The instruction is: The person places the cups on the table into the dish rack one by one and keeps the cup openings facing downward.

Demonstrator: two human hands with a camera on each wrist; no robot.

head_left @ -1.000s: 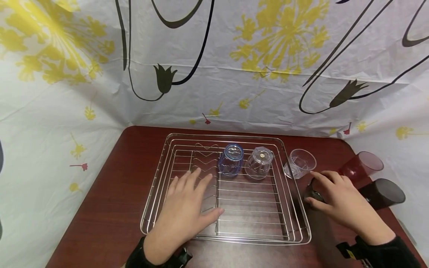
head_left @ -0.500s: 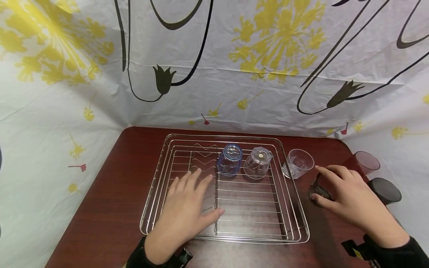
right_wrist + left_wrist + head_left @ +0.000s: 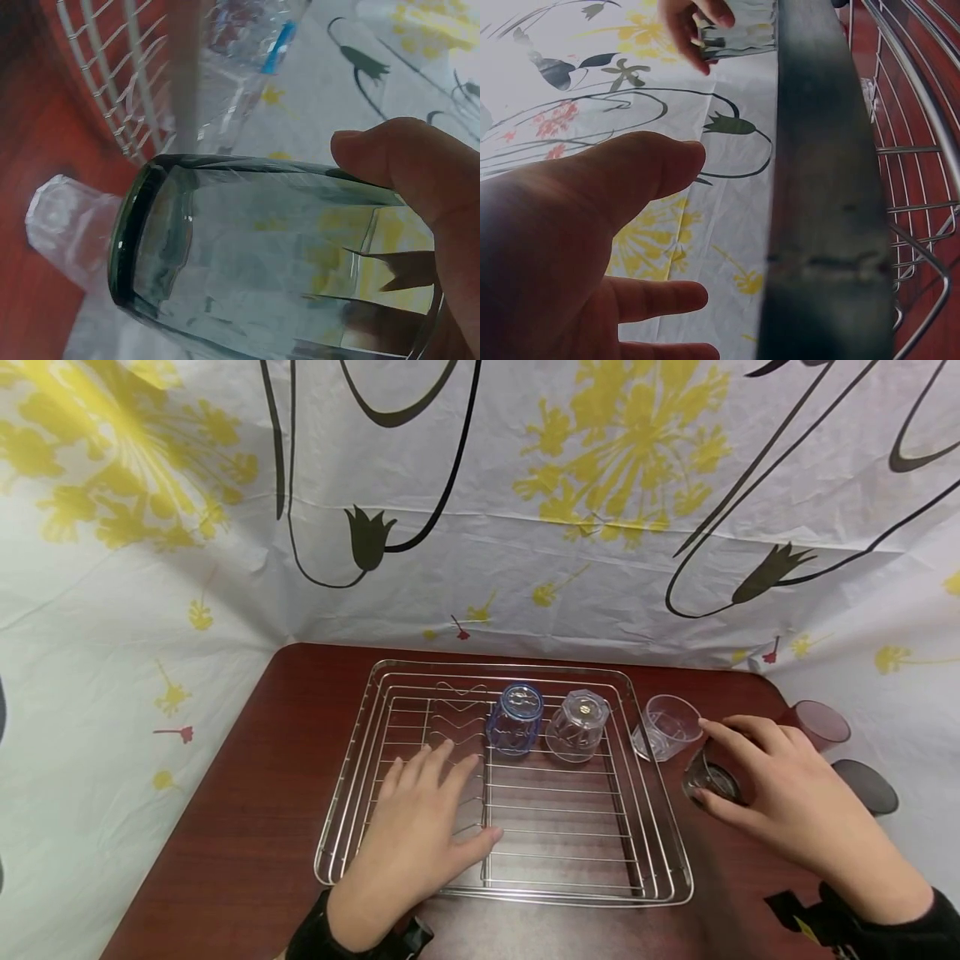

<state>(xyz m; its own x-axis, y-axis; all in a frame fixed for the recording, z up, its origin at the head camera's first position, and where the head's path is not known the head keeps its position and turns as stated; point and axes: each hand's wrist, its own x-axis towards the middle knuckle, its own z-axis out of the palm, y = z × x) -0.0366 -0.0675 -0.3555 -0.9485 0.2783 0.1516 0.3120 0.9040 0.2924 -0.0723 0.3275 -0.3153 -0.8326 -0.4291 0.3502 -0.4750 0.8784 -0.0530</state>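
Note:
My right hand (image 3: pixel 798 797) grips a greenish-grey tinted drinking glass (image 3: pixel 240 247) between thumb and fingers, just right of the rack. In the right wrist view its thick base points left, and the fingers show through its wall. The left wrist view also catches this glass (image 3: pixel 739 34), held up in the air. My left hand (image 3: pixel 416 839) is spread, fingers straight, over the left part of the wire rack (image 3: pixel 558 835), holding nothing. On the rack a blue glass (image 3: pixel 516 722) and a clear faceted glass (image 3: pixel 579 727) stand upside down side by side.
A clear glass (image 3: pixel 667 731) stands upright beside the rack's right edge. Beyond the right hand are a reddish glass (image 3: pixel 821 725) and a dark grey glass (image 3: pixel 867 787), both partly hidden. A patterned white sheet (image 3: pixel 480 485) surrounds the dark red table (image 3: pixel 225 793).
My right hand has shifted right and a little farther back with the tinted glass, which now shows more. The hand covers more of the dark grey glass. My left hand has barely moved.

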